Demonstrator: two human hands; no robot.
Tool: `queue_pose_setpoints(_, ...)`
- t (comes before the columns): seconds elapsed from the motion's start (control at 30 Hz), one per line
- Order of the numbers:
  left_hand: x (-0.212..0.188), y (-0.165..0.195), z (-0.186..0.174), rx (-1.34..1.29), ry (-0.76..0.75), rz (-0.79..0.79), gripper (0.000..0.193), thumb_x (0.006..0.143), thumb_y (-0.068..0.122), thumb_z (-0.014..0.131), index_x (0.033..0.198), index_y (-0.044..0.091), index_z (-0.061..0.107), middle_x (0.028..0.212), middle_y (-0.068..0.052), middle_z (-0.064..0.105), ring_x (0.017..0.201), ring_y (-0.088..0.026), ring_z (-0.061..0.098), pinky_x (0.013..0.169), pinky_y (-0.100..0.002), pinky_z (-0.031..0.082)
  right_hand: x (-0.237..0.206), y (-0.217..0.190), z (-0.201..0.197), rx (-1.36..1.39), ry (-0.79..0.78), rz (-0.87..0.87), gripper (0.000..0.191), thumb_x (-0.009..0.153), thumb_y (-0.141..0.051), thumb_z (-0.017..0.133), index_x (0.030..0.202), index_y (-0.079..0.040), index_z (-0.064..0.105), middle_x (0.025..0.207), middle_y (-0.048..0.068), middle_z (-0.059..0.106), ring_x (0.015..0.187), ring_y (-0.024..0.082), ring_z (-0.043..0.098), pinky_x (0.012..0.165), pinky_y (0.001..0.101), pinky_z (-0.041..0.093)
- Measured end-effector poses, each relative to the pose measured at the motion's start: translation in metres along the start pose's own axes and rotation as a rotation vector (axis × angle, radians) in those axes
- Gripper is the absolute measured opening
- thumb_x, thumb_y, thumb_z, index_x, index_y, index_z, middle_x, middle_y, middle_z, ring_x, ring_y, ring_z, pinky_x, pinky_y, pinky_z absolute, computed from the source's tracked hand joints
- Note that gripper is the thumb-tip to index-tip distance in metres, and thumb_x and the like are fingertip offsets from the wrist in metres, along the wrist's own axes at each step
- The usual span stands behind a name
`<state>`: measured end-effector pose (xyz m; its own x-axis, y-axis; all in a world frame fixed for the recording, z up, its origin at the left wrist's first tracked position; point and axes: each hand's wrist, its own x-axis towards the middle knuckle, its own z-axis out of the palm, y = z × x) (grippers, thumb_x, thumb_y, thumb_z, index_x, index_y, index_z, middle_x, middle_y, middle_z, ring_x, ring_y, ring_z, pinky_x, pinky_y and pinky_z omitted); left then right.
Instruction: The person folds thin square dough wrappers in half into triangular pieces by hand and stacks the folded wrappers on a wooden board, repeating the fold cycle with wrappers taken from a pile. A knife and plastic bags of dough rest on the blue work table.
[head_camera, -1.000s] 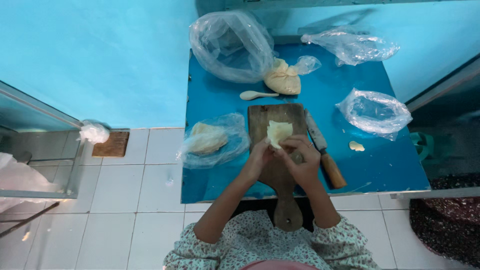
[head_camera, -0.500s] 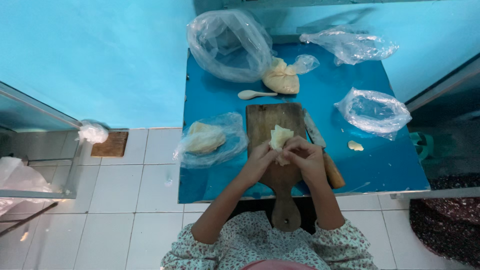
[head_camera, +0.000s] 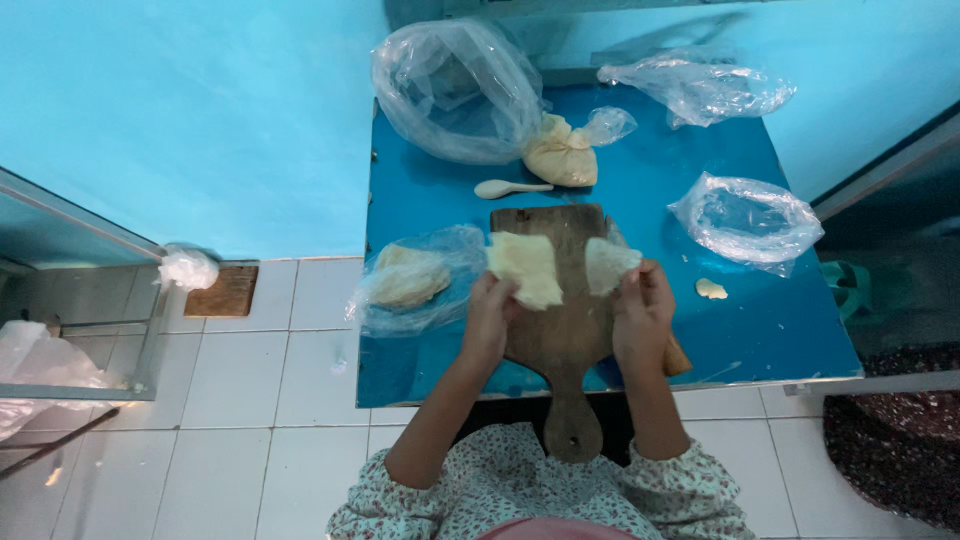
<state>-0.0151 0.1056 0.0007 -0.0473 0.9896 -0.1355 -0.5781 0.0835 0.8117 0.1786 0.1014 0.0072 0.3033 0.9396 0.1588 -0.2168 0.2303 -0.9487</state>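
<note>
My left hand (head_camera: 490, 312) holds a pale yellow square slab of dough-like food (head_camera: 524, 267) over the left edge of a dark wooden cutting board (head_camera: 562, 330). A crumpled piece of thin clear plastic wrap (head_camera: 608, 264) is pinched in my right hand (head_camera: 642, 310), over the board's right edge. The two hands are apart, with the board's bare middle between them. The board lies on a small blue table (head_camera: 450, 200), its handle pointing toward me over the front edge.
On the table lie a bag with another pale slab (head_camera: 408, 278), a large empty clear bag (head_camera: 455, 90), a knotted bag of dough (head_camera: 562, 152), a white spoon (head_camera: 508, 187), two more clear bags (head_camera: 748, 217), and a small scrap (head_camera: 711, 289). White floor tiles surround it.
My hands were together at the board's middle around the wrapped slab. They have now drawn apart, the left with the bare slab and the right with the plastic wrap.
</note>
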Motion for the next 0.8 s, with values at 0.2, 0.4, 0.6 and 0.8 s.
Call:
queue_pose_setpoints(0.2,-0.003,0.009,-0.003,-0.162,0.1,0.202,0.034,0.094,0.01,0.056,0.126,-0.002,0.058,0.124,-0.011,0.065,0.113,-0.023,0.065,0.097,-0.039,0.053,-0.007,-0.019,0.026,-0.959,-0.462,-0.794,0.023,0.079,-0.002,0.072,0.102,-0.003,0.065,0.119,0.015,0.069,0.116,0.038,0.064,0.102,0.0524,0.048)
queue_pose_setpoints(0.4,0.002,0.001,-0.005,-0.299,-0.056,0.176,0.041,0.094,0.011,0.054,0.133,-0.002,0.055,0.129,-0.011,0.063,0.117,-0.024,0.064,0.102,-0.038,0.052,-0.013,-0.046,0.034,-0.796,-0.407,-0.738,0.026,0.078,-0.001,0.082,0.1,-0.004,0.068,0.117,0.012,0.073,0.112,0.034,0.07,0.102,0.0504,0.052)
queue_pose_setpoints(0.6,0.001,-0.012,-0.006,0.084,-0.233,0.029,0.025,0.102,0.015,0.055,0.113,-0.007,0.057,0.108,-0.011,0.06,0.105,-0.023,0.06,0.095,-0.037,0.052,-0.008,-0.048,0.035,-0.57,-0.396,-0.663,0.036,0.074,-0.005,0.088,0.104,-0.002,0.069,0.108,0.014,0.071,0.102,0.031,0.072,0.087,0.0391,0.057)
queue_pose_setpoints(0.8,-0.009,-0.004,0.003,0.273,-0.342,0.111,0.033,0.101,0.019,0.05,0.125,0.0,0.061,0.117,-0.006,0.065,0.11,-0.014,0.06,0.098,-0.03,0.046,-0.006,-0.034,0.034,-0.523,-0.429,-0.53,0.024,0.079,0.001,0.082,0.101,-0.001,0.071,0.107,0.012,0.072,0.098,0.025,0.073,0.084,0.0334,0.057)
